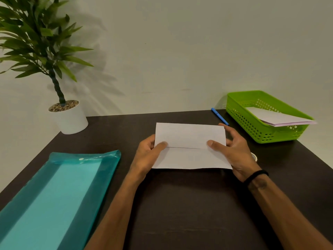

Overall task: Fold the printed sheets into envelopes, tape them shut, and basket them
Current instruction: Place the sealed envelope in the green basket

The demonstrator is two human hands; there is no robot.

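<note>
A white sheet (191, 156) lies folded on the dark table (180, 204), its upper flap brought down to a seam across the middle. My left hand (147, 157) holds the sheet's left edge, thumb pressing on the flap near the seam. My right hand (234, 152) holds the right edge the same way, thumb on the flap, fingers curled behind the edge. A green basket (252, 127) at the far right holds folded white envelopes (277, 118). A tape roll (254, 156) peeks out behind my right hand, mostly hidden.
A teal plastic folder (54, 195) lies at the left front of the table. A potted plant (70, 118) in a white pot stands at the far left corner. A blue pen (219, 116) lies near the back edge, left of the basket.
</note>
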